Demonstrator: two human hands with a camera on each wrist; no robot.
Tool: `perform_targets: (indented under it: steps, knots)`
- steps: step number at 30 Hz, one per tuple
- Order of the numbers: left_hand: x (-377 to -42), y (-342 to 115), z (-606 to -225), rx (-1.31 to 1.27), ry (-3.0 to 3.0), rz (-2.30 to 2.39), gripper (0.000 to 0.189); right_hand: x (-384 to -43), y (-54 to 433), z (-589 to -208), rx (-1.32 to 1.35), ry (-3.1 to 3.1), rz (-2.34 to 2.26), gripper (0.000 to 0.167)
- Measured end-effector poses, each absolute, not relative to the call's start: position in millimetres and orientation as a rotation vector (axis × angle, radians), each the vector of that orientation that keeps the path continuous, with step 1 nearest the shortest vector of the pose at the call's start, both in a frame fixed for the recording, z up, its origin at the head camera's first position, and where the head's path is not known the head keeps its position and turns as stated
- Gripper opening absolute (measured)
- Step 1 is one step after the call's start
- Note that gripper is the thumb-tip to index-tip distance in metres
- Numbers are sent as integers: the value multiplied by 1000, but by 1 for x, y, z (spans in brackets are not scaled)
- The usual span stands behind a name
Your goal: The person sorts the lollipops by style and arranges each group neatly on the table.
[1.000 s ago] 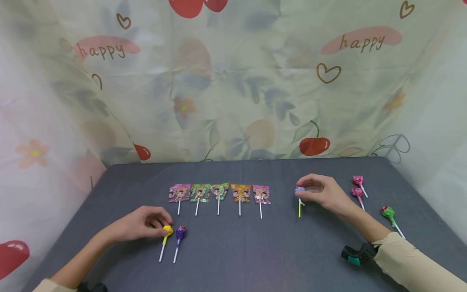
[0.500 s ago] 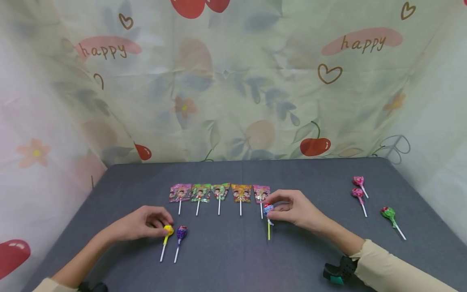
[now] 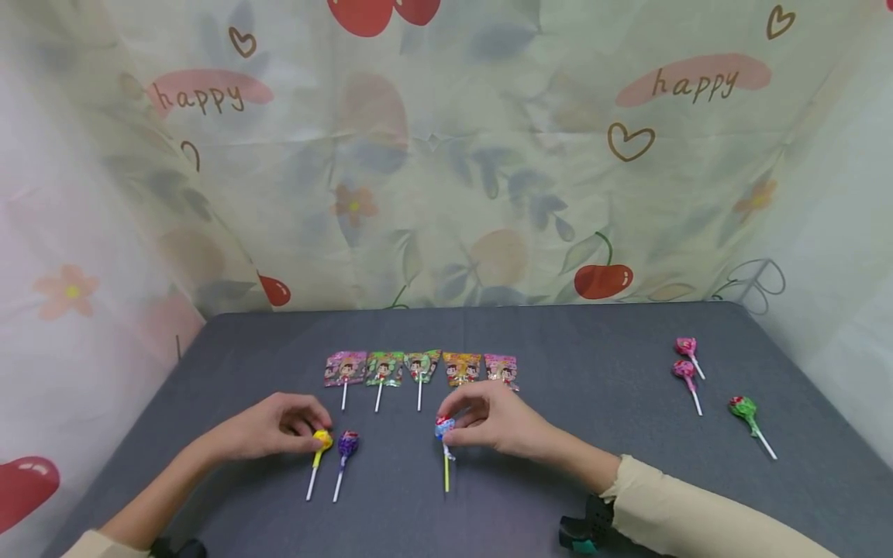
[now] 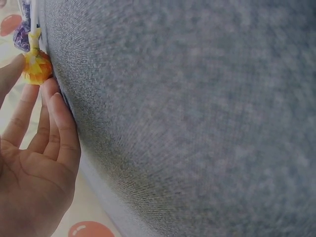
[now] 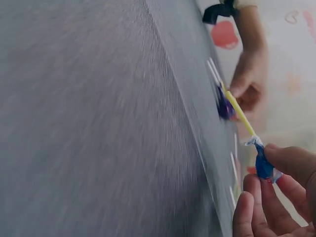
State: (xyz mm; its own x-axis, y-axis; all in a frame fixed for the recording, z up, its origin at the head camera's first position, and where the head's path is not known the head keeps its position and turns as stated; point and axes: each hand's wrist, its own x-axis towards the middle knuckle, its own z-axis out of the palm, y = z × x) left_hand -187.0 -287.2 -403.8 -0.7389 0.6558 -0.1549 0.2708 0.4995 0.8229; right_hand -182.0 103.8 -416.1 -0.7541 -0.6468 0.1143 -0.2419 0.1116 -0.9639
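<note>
My right hand (image 3: 498, 422) pinches a blue-wrapped lollipop (image 3: 444, 428) by its head, its yellow stick pointing toward me. In the right wrist view the blue wrapper (image 5: 264, 165) sits between thumb and fingertips. At the left, my left hand (image 3: 275, 426) has thumb and fingers at the head of a yellow lollipop (image 3: 322, 440) that lies on the table. The left wrist view shows the yellow wrapper (image 4: 37, 68) between the thumb and fingertips. Just right of it lies a purple lollipop (image 3: 347, 444), its white stick toward me.
Behind the hands is a row of flat-packed lollipops (image 3: 384, 369), pink, green and orange; my right hand covers the sticks at its right end. Two pink lollipops (image 3: 684, 370) and a green lollipop (image 3: 743, 407) lie on the right of the grey table (image 3: 593, 341). A printed curtain (image 3: 446, 194) hangs behind.
My right hand has carried the blue lollipop leftward and nearer to me, from the right side to the middle of the table. My left hand stays at the yellow lollipop.
</note>
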Motion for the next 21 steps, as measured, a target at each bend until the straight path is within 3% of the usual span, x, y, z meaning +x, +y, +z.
perform_targets:
  steps: [21]
  knots:
    - [-186, -287, -404, 732, 2322, 1120, 20, -184, 14, -428, -985, 2166, -1564, 19]
